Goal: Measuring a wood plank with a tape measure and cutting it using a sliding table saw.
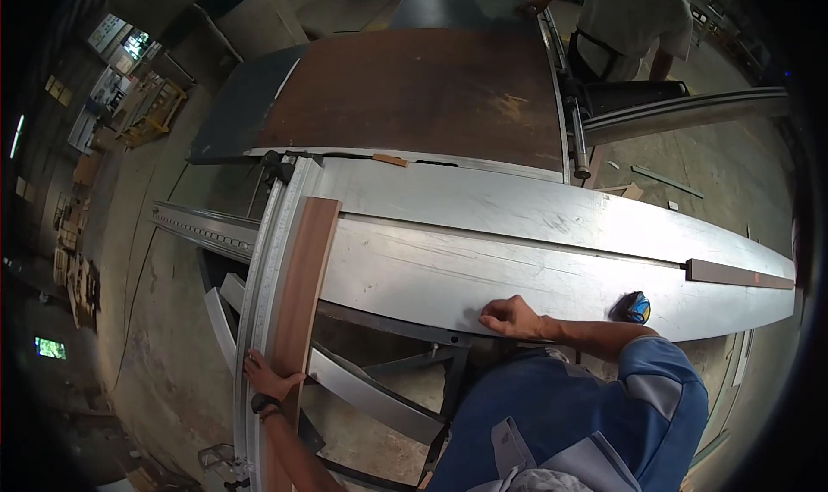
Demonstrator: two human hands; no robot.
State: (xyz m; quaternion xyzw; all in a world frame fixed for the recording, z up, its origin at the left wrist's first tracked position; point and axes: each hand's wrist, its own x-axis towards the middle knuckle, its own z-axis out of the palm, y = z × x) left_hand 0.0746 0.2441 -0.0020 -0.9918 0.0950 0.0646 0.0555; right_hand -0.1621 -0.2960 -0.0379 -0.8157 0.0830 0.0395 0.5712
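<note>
A long brown wood-grain board (307,268) lies along a silver metal fence with a scale (274,220). Across the board's near part rests my left hand (269,376), its fingers reaching over the fence and its thumb at the board's right edge. A dark watch or band circles that wrist. My right hand (511,317) is curled closed above the near edge of the silver sliding table (414,272), and nothing shows in its fingers. To the right of that hand, a black-and-blue tape measure (636,307) sits on the table.
A dark brown strip (733,273) lies at the table's right end. Beyond stands a large brown panel surface (414,95). Another person (630,26) stands at the far right, one hand on a dark surface. Metal beams and offcuts (666,181) lie around the machine.
</note>
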